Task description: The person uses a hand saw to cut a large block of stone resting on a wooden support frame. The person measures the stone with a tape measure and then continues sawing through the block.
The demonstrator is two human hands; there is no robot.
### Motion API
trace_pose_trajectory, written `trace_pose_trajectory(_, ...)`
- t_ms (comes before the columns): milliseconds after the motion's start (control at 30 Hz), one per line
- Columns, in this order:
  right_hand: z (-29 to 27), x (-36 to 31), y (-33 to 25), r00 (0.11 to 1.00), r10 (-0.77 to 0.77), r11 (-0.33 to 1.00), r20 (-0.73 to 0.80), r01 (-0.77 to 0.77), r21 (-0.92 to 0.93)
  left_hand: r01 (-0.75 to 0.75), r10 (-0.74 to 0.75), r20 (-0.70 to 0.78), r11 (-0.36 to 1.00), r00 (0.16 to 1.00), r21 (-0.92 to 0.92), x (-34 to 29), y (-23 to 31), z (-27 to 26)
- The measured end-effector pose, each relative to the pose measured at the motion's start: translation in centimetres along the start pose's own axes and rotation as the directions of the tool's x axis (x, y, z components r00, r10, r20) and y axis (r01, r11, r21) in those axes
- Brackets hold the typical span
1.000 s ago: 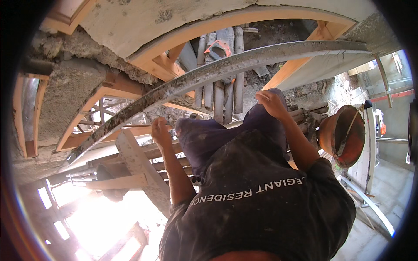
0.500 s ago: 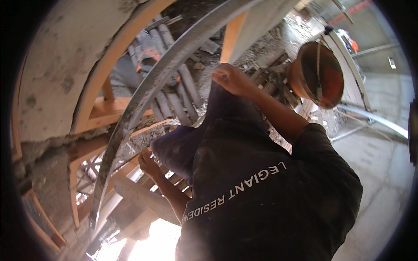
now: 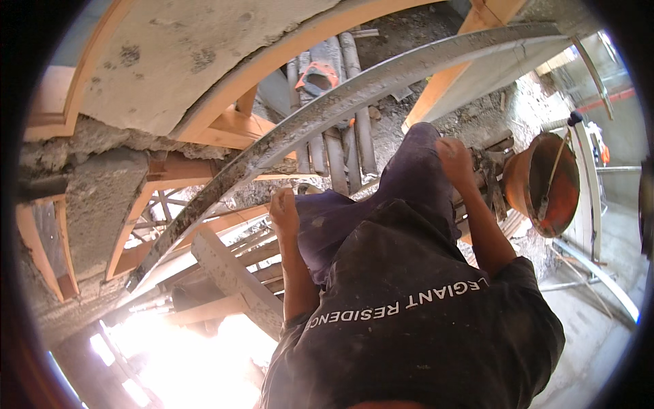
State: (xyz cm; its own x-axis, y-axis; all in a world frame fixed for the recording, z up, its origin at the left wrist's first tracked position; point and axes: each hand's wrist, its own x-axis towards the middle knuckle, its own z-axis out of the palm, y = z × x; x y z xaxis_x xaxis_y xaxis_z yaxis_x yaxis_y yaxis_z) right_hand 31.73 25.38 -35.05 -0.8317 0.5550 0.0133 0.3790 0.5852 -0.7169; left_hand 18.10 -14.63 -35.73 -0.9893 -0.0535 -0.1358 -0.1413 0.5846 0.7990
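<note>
My left hand [image 3: 283,208] is closed in a loose curl beside my left knee, and no object shows in it. At the outer side of my right knee is my right hand [image 3: 453,160], its fingers also curled and nothing visible in them. Dark purplish trousers [image 3: 402,180] cover my bent legs between the two hands. A long grey metal bar [image 3: 327,109], bent by the lens, crosses beyond my knees, apart from both hands.
An orange-rust bucket [image 3: 545,184] with a handle lies tipped at the right. Round poles [image 3: 334,160] lie ahead, with an orange object [image 3: 317,78] on them. Wooden framing [image 3: 225,129] and a concrete slab [image 3: 204,54] stand at left. A grey plank [image 3: 228,276] slants below my left hand.
The view has turned, so the bar, poles and bucket sit farther right. My left hand has risen beside my left knee; my right hand has slid to the outer side of my right knee.
</note>
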Motion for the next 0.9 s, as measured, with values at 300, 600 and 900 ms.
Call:
trace_pose_trajectory(300, 20.5, 10.3, -5.5, 0.834, -0.303, 0.859, 0.461, 0.448, -0.247, 0.131, -0.114, -0.217, 0.989, 0.969, 0.067, -7.0, -1.9, -6.7)
trace_pose_trajectory(600, 25.1, 12.2, -7.4, 0.79, 0.035, 0.83, 0.612, 0.318, -0.458, 0.229, -0.174, -0.357, 0.966, 0.918, 0.119, -11.8, 0.5, -10.5)
trace_pose_trajectory(900, 28.4, 14.4, -4.1, 0.763, -0.066, 0.925, 0.643, 0.288, -0.247, 0.107, -0.096, -0.102, 0.989, 0.99, 0.1, -8.1, 6.8, -9.6)
